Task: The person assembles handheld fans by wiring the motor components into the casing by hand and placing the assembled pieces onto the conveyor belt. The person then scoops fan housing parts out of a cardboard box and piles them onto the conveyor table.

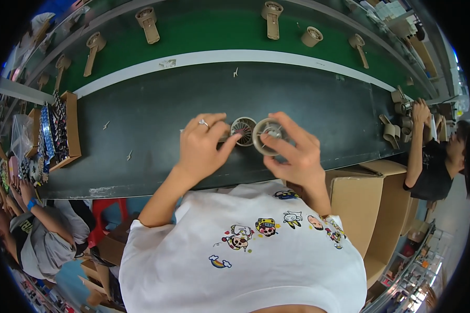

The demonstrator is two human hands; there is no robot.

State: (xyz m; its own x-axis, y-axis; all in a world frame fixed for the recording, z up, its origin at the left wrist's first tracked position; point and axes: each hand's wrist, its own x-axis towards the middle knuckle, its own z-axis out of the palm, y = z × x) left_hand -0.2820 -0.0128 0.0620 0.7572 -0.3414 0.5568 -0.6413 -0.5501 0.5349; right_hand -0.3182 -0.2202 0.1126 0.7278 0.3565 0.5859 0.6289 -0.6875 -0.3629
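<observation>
1. We work at a long dark table (156, 109) with a green conveyor belt (214, 31) running along its far side; beige handheld fan bodies (272, 18) lie spaced out on the belt.
2. A cardboard box (357, 201) stands at our right, just under the table's edge, and a tray of packaged parts (57, 130) sits on the table well off to our left. Other people work at either end; one at the right reaches a hand (419, 110) into a pile of beige parts.
3. Our right hand (292, 151) holds a round beige fan guard (269, 135) just above the table, tilted on edge, its fingers (287, 125) curled around the rim.
4. Our left hand (201, 146), a ring on one finger, pinches the ribbed fan head (243, 130) with narrow fingers (230, 145); a handle may run under the hand, but we cannot tell.
5. The guard touches the fan head's right side; whether it is seated we cannot tell.
6. To do this well, we judge that we should hold the fan head steady, square the guard to it and press evenly around the rim.
7. Small pale scraps (129, 155) lie scattered on the table, apart from both hands.
</observation>
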